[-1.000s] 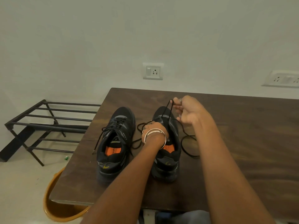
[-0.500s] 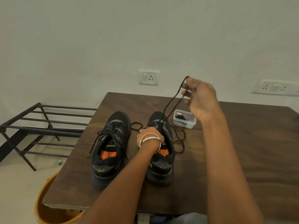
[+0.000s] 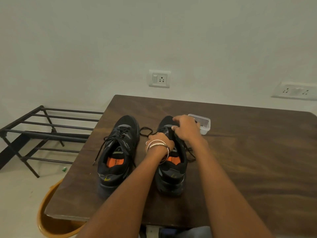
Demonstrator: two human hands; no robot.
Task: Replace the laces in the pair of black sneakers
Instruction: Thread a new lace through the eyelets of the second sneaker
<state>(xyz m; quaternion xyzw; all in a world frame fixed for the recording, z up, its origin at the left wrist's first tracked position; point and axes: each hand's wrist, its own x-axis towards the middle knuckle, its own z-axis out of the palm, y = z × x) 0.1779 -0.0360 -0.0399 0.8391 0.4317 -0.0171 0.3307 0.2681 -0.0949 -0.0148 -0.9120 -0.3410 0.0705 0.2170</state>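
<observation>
Two black sneakers with orange insoles stand side by side on the dark wooden table, toes pointing away. The left sneaker is laced, with loose lace ends trailing off its left side. My left hand, with bangles on the wrist, rests on the tongue of the right sneaker and holds it. My right hand is down over that shoe's eyelets, fingers pinched on its black lace, which loops on the table on both sides of the shoe. The fingertips' exact grip is partly hidden.
A small clear plastic box sits just behind my right hand. A black metal rack stands on the floor to the left. An orange tub is under the table's near left corner. Wall sockets are behind.
My right hand, which had pulled the lace high above the shoe, has come back down to the eyelets. My left hand stays on the right sneaker.
</observation>
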